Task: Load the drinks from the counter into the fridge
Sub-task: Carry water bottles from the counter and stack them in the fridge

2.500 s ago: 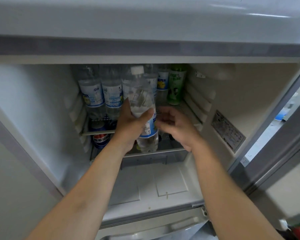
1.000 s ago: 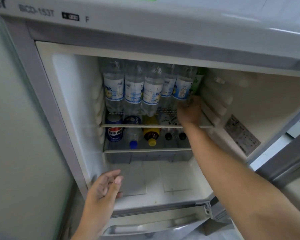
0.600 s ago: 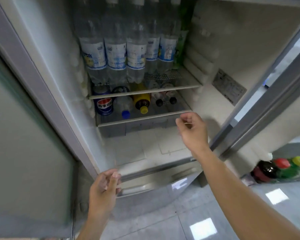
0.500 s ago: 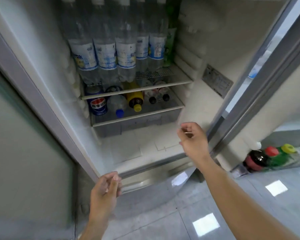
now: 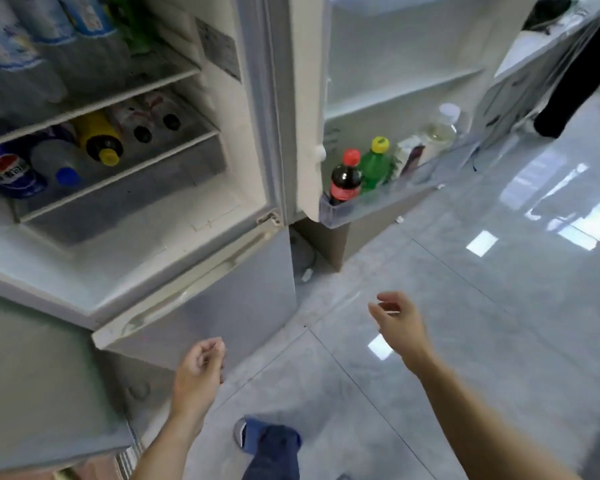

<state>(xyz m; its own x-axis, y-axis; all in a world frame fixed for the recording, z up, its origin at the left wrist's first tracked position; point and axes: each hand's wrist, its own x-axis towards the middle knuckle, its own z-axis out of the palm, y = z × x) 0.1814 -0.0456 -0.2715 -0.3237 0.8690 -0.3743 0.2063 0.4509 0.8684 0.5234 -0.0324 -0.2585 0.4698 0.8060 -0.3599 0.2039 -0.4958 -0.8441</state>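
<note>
Head view: both hands hang empty over the floor, left hand [image 5: 198,370] loosely curled, right hand [image 5: 400,325] relaxed. Fridge [image 5: 174,244] stands open: five bottles [image 5: 97,140] lie on its lower shelf, two capped bottles, red [image 5: 343,180] and green [image 5: 374,164], in the door bin [image 5: 378,206].

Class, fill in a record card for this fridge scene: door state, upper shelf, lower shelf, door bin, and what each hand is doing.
Fridge door: open
Upper shelf: upright clear bottles with blue labels
Lower shelf: bottles lying on their sides, among them a yellow-capped one, plus a Pepsi can
Door bin: cola bottle, green bottle, a carton, a clear bottle
Left hand: loosely curled, holding nothing
Right hand: relaxed, holding nothing
</note>
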